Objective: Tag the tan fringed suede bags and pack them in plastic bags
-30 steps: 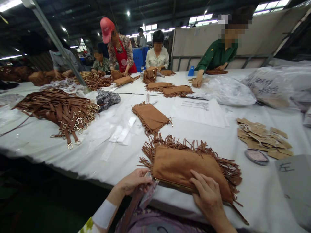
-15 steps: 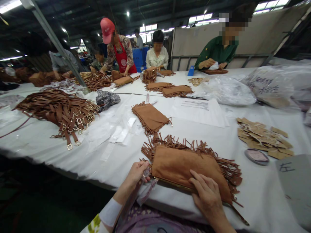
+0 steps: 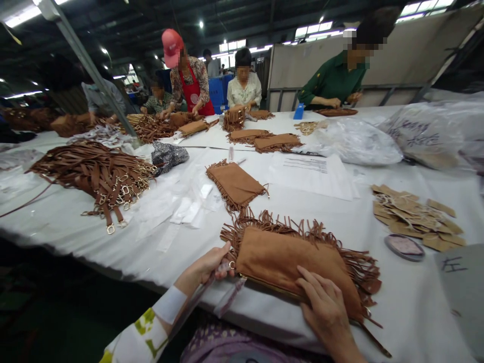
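A tan-brown, soft-looking rectangular fringed bag (image 3: 287, 257) lies flat at the near edge of a long table covered in white cloth (image 3: 408, 297), its zipped edge towards the person and its dark brown fringe spreading along the far and right sides. The right hand (image 3: 327, 305) rests loosely on the bag's front edge, right of the middle, fingers extended and lightly parted over the surface; the thumb is hidden, so whether it pinches from below cannot be told. At the bag's left end, the left hand (image 3: 212, 264) has its fingers curled closed around a brown strap in clear plastic wrap (image 3: 200, 295), with a small gold-coloured metal ring (image 3: 232, 265) showing at the fingertips, just beside the bag's corner; exactly how the ring is held is partly hidden. Beyond the bag lies a smaller-looking tan fringed pouch (image 3: 236, 184). To the left is a heap of brown straps with gold-coloured buckles (image 3: 91, 174). On the right are a pile of tan card tags with pale strings (image 3: 418, 217), a round grey-rimmed dish (image 3: 404, 247) and a grey sheet with a black handwritten mark (image 3: 463, 297).
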{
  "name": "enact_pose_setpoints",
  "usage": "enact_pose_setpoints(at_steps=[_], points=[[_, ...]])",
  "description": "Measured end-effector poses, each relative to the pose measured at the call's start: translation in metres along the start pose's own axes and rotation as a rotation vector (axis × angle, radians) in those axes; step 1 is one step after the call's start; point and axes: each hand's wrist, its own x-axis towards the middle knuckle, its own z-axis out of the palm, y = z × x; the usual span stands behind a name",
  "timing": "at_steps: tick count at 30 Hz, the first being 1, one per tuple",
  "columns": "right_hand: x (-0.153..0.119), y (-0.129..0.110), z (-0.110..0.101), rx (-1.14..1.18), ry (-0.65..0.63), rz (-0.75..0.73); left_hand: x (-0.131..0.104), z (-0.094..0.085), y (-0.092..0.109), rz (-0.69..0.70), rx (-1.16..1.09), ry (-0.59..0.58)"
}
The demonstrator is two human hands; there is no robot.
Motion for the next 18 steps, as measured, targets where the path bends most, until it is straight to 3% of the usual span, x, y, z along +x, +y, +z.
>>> enact_pose_setpoints(at_steps=[5, 11, 18], points=[[-0.002, 0.004, 0.005, 0.034, -0.021, 0.013, -0.014, -0.009, -0.011, -0.097, -0.025, -0.052], [-0.004, -0.006, -0.006, 0.041, 0.012, 0.034, -0.033, 0.009, -0.028, -0.04, 0.087, -0.129], [-0.011, -0.007, -0.001, 0.007, -0.073, 0.132, -0.004, 0.009, -0.028, 0.15, 0.273, 0.037]])
